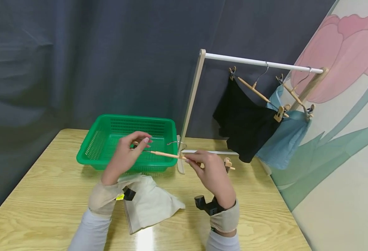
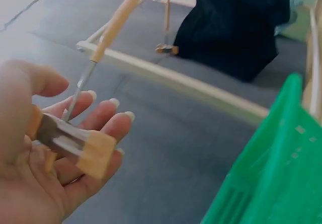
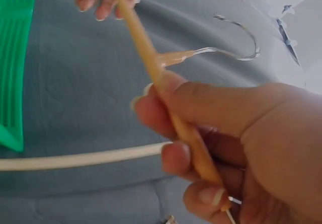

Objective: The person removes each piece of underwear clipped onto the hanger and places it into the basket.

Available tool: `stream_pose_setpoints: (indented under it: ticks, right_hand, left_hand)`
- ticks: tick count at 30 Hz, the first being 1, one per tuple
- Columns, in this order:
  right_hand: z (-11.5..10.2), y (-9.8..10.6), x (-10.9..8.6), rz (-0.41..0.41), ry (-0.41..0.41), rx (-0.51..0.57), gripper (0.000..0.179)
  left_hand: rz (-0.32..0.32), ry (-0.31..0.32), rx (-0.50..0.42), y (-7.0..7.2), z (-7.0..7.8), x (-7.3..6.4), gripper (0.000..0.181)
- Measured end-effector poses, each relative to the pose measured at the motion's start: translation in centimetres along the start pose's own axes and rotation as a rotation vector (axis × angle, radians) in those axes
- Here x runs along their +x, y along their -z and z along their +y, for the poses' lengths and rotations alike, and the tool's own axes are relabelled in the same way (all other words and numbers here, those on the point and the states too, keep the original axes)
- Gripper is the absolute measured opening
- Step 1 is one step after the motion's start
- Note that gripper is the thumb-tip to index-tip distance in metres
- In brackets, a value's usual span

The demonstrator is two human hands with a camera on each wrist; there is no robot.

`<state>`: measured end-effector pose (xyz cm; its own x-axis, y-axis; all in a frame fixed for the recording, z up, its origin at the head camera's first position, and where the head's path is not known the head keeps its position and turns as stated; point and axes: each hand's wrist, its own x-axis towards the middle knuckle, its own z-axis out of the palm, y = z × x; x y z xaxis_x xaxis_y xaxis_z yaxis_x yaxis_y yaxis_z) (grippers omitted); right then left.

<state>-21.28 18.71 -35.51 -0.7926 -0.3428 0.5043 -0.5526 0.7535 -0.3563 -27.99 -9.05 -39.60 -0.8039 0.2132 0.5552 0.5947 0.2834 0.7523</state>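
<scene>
A wooden clip hanger (image 1: 165, 154) with a metal hook is held level above the table. My right hand (image 1: 212, 172) pinches its wooden bar near the middle, thumb on one side and fingers curled on the other. At the hanger's left end, my left hand (image 1: 124, 151) lies loosely about a wooden clip (image 2: 97, 154); its fingers are extended and relaxed in the left wrist view. The other clip (image 1: 227, 164) shows beyond my right hand. Below, a cream cloth item (image 1: 152, 202) lies folded on the table, partly hidden by my left wrist.
A green plastic basket (image 1: 173, 134) stands behind the left hand. To the right is a rack with a white rail (image 1: 234, 59). Black shorts (image 1: 246, 122) and a light-blue garment (image 1: 284, 139) hang there from clip hangers. A painted wall borders the table's right side.
</scene>
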Motion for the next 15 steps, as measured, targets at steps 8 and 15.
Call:
stream_pose_setpoints:
  ticks: [8,15]
  right_hand:
    - [0.7,2.2,-1.7,0.003,-0.099,-0.088,0.014]
    - [1.9,4.1,-3.4,0.044,-0.202,-0.111,0.018]
  left_hand:
    - [-0.066,0.070,-0.243,-2.3,-0.6,1.9,0.026]
    - [-0.034,0.124,-0.207,-4.5,-1.3,4.0,0.029]
